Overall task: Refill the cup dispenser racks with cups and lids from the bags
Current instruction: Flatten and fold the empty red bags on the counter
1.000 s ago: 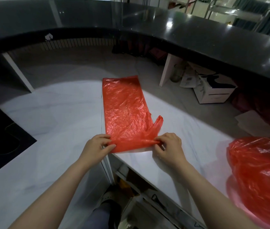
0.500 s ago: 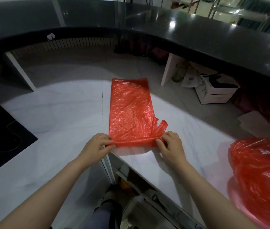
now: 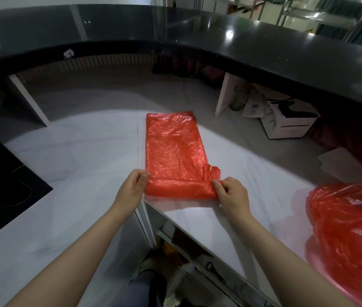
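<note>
Head view is showing both hands working at the near end of a flattened red bag (image 3: 173, 149), which is lying on the white marble desk (image 3: 76, 165) and stretching away from the hands toward the dark curved counter (image 3: 264, 47) beyond them. The left hand (image 3: 131, 191) is pinching the bag's near left corner, fingers closed on the plastic. The right hand (image 3: 231, 193) is pinching the near right corner, where a loose handle flap (image 3: 214, 172) is sticking up just past its fingertips. Between the two hands, the bag's near edge is sitting folded over onto itself in a narrow band.

A second, fuller red bag (image 3: 350, 235) is resting on the same desk, well apart to the right of the right hand; what it is holding cannot be told. Farther past the right hand, under the dark counter, a white box (image 3: 286, 127) is sitting beside some papers. Off to the left of the left hand, a black panel (image 3: 3, 185) is lying set into the desk. Both forearms are reaching in bare from below.
</note>
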### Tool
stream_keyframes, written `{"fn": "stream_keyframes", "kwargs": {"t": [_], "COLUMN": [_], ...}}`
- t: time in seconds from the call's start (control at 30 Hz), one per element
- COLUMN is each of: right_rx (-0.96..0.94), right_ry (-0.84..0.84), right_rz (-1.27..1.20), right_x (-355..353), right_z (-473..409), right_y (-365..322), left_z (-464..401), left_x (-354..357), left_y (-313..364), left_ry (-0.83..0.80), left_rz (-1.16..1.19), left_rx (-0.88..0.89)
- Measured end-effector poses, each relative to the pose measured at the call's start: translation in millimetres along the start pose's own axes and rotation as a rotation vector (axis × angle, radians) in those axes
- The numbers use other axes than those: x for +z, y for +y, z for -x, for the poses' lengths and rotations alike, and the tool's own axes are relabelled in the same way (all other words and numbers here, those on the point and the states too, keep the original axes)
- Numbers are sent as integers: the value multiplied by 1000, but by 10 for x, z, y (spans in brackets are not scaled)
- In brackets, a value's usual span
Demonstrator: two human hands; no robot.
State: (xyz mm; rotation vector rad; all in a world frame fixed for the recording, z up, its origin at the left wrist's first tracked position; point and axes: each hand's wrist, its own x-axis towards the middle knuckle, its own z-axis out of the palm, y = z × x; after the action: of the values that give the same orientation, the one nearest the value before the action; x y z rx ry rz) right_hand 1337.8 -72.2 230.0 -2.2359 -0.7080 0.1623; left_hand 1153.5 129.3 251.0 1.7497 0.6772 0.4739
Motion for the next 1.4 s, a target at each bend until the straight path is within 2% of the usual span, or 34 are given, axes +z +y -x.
{"fn": "stream_keyframes", "kwargs": {"t": [0.07,0.1,0.17,0.27,0.4,0.5,0.6,0.77,0.83,0.9,0.97,1.03,1.1,1.17,1.2,1.27,1.33,1.4], "right_rx": [-17,-48,-189,-410,-254,-145,-13,-69,-79,-89,-104,-104,-64,-6,-10,-161,-416,-502], "right_ry": [27,59,151,187,95,15,-52,-129,-96,-66,-66,-73,-43,-15,-3,9,-27,-77], "right_rz": [33,59,140,200,162,69,79,512,581,599,613,633,567,405,297,103,141,256], "right_x": [9,11,28,72,72,95,103,72,101,138,161,167,167,149,139,100,83,84], "right_z": [19,38,89,127,58,-1,-97,-239,-208,-153,-130,-139,-136,-126,-108,-17,96,147], "right_y": [-17,-31,-58,-64,-65,-119,-208,-289,-271,-244,-223,-209,-209,-202,-180,-110,-18,27], "left_z": [-3,-7,-9,8,-18,-57,-118,-228,-226,-207,-204,-209,-197,-152,-128,-100,-113,-129], "left_x": [3,3,-4,-9,4,20,28,42,75,102,142,200,246,280,279,266,244,218], "left_y": [14,1,-32,-55,-59,-68,-72,-63,-47,-37,-14,41,44,-58,-121,-196,-197,-180], "left_ry": [-54,-73,-86,-42,-7,38,76,124,137,138,94,4,-218,-424,-477,-509,-509,-507], "left_rz": [-55,-156,-271,-162,-176,-248,-362,-460,-508,-652,-845,-921,-1025,-1123,-1156,-1191,-1179,-1152], "left_rx": [6,26,43,-39,-46,-56,-69,-91,-104,-74,91,347,493,433,379,332,328,329]}}
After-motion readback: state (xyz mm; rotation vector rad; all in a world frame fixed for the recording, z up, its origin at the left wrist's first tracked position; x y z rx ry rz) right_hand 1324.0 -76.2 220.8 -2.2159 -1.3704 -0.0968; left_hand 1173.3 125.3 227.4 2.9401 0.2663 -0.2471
